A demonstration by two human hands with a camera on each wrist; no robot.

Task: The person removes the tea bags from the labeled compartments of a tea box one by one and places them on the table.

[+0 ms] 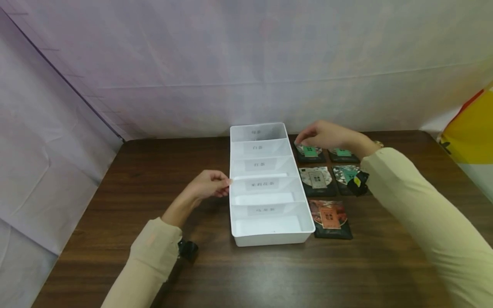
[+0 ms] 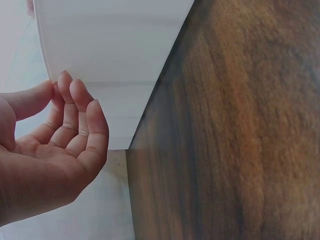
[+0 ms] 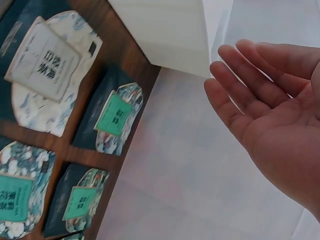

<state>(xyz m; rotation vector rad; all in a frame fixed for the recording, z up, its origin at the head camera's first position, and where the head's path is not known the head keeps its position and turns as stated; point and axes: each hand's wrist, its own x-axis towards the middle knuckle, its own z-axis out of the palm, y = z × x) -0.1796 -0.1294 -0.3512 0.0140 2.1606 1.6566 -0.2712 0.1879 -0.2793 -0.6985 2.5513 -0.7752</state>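
A long white divided tray [image 1: 271,239] lies on the table, with paper labels in its several compartments. My left hand [image 1: 209,184] pinches its left rim between thumb and forefinger, the other fingers bent along the outer wall [image 2: 110,50]. To the tray's right my right hand [image 1: 327,134] hovers over the back row of flat packets; its fingers [image 3: 250,75] are loosely bent and hold nothing. Beneath it lie a green-labelled packet [image 1: 310,154] and, farther right, another green one [image 1: 342,155]. Nearer are a grey-labelled packet [image 1: 317,180], a teal-labelled packet [image 1: 344,173] and an orange packet [image 1: 330,219].
Dark wood-grain table [image 1: 185,278] runs under everything. Pale cloth [image 1: 173,64] hangs along its back edge, close behind the tray's far end. A yellow and red cloth [image 1: 470,132] hangs at the far right.
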